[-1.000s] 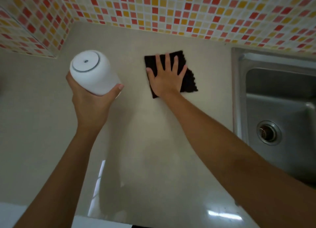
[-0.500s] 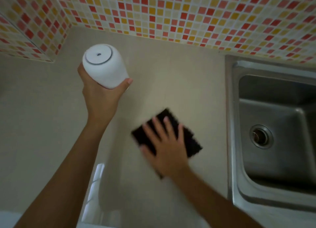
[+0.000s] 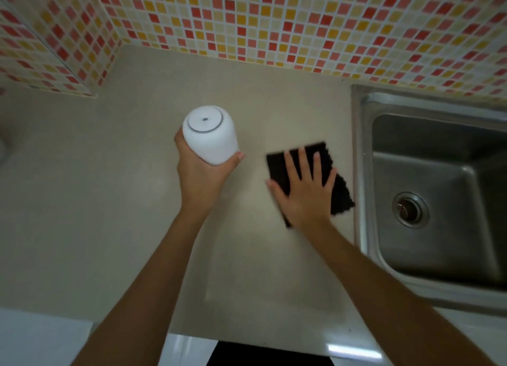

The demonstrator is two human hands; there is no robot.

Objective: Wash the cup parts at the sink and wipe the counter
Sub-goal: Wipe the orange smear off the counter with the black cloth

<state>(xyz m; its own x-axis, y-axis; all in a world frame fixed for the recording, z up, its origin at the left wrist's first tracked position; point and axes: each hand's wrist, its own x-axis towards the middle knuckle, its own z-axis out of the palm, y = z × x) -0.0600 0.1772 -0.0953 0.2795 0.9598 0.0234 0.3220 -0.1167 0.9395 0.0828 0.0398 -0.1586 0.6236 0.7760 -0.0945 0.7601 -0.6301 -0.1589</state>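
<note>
Your right hand [image 3: 306,191] lies flat, fingers spread, pressing the black cloth [image 3: 338,192] on the beige counter [image 3: 109,201] just beside the steel sink [image 3: 439,201]. Your left hand [image 3: 201,177] curls around the upturned white cup [image 3: 210,135], held above the counter.

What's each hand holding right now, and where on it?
The left hand grips the white cup around its lower body. The right hand holds nothing; it presses flat on the black cloth.
</note>
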